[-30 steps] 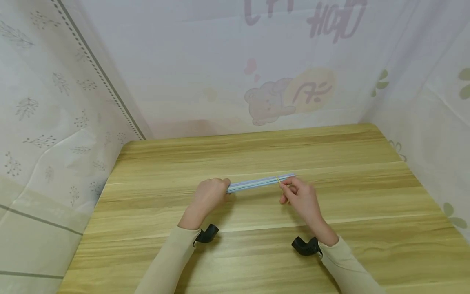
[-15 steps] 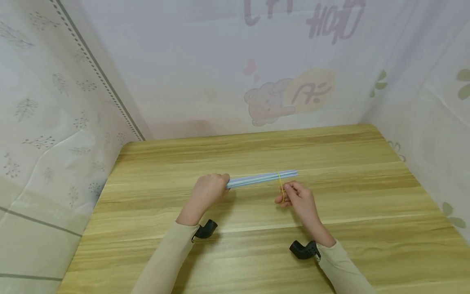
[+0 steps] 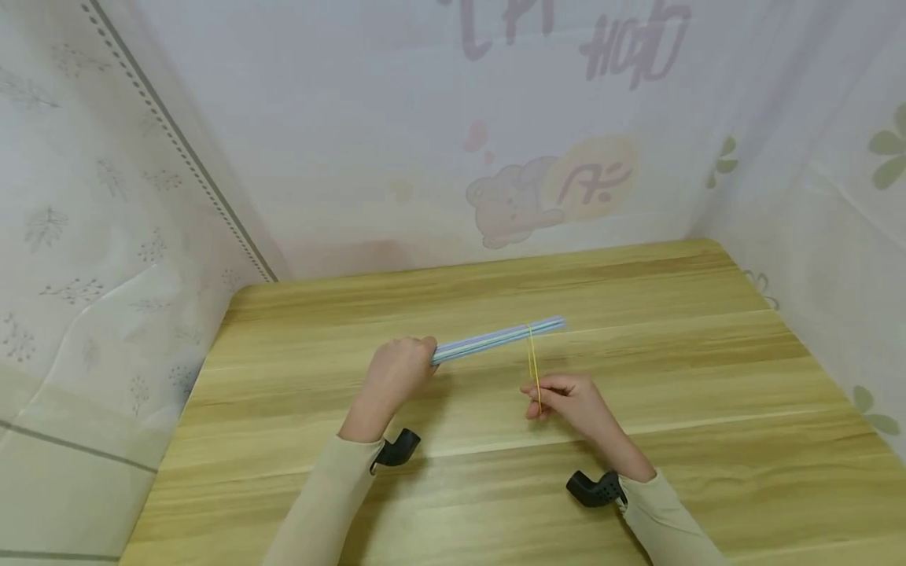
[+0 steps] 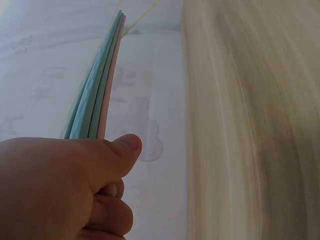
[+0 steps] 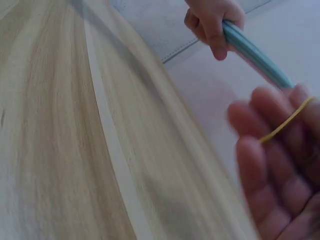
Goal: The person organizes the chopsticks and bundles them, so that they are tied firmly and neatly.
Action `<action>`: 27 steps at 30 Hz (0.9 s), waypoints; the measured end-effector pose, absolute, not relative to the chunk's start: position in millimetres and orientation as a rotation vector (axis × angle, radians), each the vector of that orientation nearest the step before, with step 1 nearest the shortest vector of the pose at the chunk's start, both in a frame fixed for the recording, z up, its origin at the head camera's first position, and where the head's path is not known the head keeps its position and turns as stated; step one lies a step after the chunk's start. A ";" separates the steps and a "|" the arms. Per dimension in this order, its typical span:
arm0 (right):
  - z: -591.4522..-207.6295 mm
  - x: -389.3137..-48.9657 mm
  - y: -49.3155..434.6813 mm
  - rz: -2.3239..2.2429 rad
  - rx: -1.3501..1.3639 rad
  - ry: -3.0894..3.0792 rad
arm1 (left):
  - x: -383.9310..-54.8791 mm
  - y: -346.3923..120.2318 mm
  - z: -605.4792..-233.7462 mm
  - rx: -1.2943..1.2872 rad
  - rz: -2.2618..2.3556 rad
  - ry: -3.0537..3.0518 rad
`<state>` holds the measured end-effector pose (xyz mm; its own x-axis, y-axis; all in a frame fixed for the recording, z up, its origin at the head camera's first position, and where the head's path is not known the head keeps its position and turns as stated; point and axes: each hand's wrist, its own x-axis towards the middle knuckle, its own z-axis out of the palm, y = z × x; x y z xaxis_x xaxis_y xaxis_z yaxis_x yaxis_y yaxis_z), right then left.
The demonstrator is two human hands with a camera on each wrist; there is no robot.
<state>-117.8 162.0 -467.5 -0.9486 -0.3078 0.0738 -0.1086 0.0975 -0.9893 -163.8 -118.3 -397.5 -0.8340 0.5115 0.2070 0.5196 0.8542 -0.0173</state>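
Observation:
My left hand (image 3: 399, 373) grips one end of a bundle of thin pastel sticks (image 3: 488, 343) in blue, green and lilac. The left wrist view shows the bundle (image 4: 95, 95) rising from the fist, teal with a pink edge. Near its far end a yellow rubber band (image 3: 535, 369) loops round it. Below the bundle my right hand (image 3: 576, 401) holds the band's other end, pulled down and stretched. In the right wrist view the band (image 5: 285, 124) crosses the fingers. The gripped end of the bundle is hidden inside the left hand.
A wooden table (image 3: 453, 503) lies beneath both hands. Pale printed curtains (image 3: 368, 141) stand behind it and at both sides. A black curved mount sits at each wrist.
The right hand has moved down, away from the bundle, drawing the yellow band into a long loop. The bundle's far end has tilted up a little; the left hand keeps its grip.

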 end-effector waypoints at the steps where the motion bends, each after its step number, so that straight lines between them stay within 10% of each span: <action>1: -467.4 -117.2 161.6 -2.020 -0.516 2.179 | -163.8 -118.3 -398.3 -0.791 -0.066 -2.828; 7: -467.5 -116.8 157.3 -2.238 -0.860 2.002 | -164.0 -118.8 -402.1 -0.772 -0.118 -2.805; 27: -451.2 -135.3 170.1 -2.655 -0.252 1.364 | -164.3 -119.5 -409.0 -0.855 -0.062 -2.745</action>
